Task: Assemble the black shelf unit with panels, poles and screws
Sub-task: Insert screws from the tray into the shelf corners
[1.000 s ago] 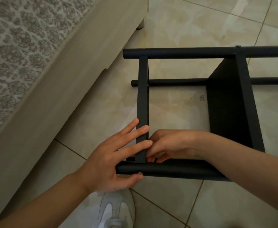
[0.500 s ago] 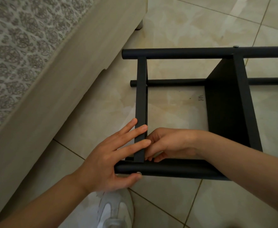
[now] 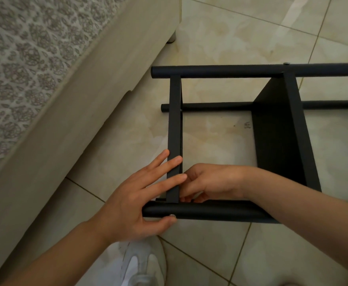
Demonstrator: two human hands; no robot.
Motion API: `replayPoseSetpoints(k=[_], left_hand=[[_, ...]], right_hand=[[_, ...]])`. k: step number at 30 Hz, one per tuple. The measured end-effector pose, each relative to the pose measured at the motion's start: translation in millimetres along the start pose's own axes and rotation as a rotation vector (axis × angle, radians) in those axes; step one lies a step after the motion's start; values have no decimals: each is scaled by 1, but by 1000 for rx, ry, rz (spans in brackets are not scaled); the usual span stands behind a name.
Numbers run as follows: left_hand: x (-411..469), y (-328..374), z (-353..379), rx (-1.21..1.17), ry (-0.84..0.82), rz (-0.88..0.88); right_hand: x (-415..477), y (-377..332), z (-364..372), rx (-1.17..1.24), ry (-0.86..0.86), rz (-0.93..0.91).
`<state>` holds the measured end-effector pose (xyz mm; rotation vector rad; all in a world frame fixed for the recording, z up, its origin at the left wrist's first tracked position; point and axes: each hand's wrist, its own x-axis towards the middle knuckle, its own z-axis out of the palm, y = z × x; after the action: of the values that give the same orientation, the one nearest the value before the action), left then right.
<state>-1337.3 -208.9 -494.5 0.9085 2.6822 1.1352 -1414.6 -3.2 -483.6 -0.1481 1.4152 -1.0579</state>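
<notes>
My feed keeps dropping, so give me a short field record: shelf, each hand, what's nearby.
shelf unit: on its side on the tiled floor
left hand: fingers straight across the end panel, thumb against the near pole by a screw head
right hand: fingers curled at the inner corner of end panel and near pole; anything held is hidden
middle panel: meets the far pole, second screw head there
nearby: bed base to the left, white shoe below

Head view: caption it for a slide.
Left hand braces panel and pole; right hand works at their joint.
</notes>
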Motion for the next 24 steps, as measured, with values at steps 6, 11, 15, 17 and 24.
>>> replayPoseSetpoints(k=[6,11,15,17,24], left_hand=[[-5,8,-1,-33,22,-91],[-15,23,9,-370,208,-412],[-19,36,30,-719,385,-674],[-19,41,43,-821,389,-781],[-3,58,61,-968,440,-870]], right_hand=[[-26,0,-4,-140,38,-80],[-42,2,0,-273,158,-124],[-59,0,8,-386,280,-197],[-66,3,16,-468,361,-214],[-86,19,40,-728,638,-173]])
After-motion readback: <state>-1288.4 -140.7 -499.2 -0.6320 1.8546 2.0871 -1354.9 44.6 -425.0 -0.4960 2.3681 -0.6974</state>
